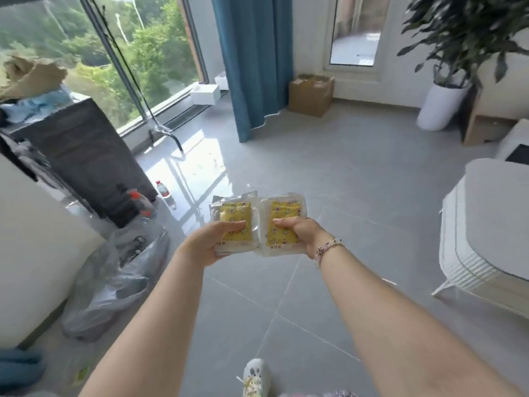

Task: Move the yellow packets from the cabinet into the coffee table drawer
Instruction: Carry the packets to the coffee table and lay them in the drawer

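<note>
Pinching yellow packets [235,211], left hand [210,243] and right hand [299,234] hide fingers beneath

The left yellow packet [234,212] and right yellow packet [286,210], star-printed in clear wrap, touch side by side. The left hand [211,245] grips one, the right hand [299,233] the other.

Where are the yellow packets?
Head view, centre: the left hand grips the left packet, the right hand the right packet, side by side above the floor.

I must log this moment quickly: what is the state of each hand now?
Left hand: closed, holding the left yellow packet.
Right hand: closed, holding the right yellow packet.
</note>
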A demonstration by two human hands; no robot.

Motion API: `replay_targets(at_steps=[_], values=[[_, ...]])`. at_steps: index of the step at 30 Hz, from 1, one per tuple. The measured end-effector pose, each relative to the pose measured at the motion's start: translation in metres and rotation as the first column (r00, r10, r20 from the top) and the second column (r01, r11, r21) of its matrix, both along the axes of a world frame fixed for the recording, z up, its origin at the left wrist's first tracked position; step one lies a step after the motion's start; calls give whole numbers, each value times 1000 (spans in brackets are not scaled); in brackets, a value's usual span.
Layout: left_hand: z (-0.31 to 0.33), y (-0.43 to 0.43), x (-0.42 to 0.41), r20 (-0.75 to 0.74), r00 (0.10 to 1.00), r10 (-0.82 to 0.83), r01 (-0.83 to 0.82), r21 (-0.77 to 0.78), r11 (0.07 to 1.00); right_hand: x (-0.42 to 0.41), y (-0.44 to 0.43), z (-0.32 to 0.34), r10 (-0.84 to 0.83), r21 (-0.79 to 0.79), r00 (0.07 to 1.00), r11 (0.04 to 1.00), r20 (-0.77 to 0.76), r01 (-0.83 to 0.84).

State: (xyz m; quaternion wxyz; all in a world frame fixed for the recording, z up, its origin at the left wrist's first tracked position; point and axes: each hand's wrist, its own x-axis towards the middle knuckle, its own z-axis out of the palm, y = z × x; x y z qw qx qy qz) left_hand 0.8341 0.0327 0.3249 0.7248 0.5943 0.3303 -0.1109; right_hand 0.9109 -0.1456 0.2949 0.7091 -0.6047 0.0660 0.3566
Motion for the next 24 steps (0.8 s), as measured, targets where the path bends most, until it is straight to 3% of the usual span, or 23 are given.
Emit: replay_targets(at_steps=[5,9,12,16,18,24], values=[[-9,-78,87,-55,965,-257,256,-11,967,35,-83,-13,-264,-21,964,964,-33,263],[-20,-144,154,-88,872,-482,480,-40,876,64,-153,-33,-495,-40,867,869,-60,493],[-25,-177,187,-75,831,-551,547,-68,834,72,-184,-36,-555,-82,829,831,-68,550],[-23,-254,252,-79,656,-751,745,-94,661,98,-250,-34,-742,-107,669,669,-37,736],[-22,-281,268,-64,621,-781,777,-82,624,101,-270,-32,-783,-124,621,620,-32,775],[-32,-401,302,-43,345,-938,936,-54,347,76,-352,-36,-957,-137,290,290,-15,947]])
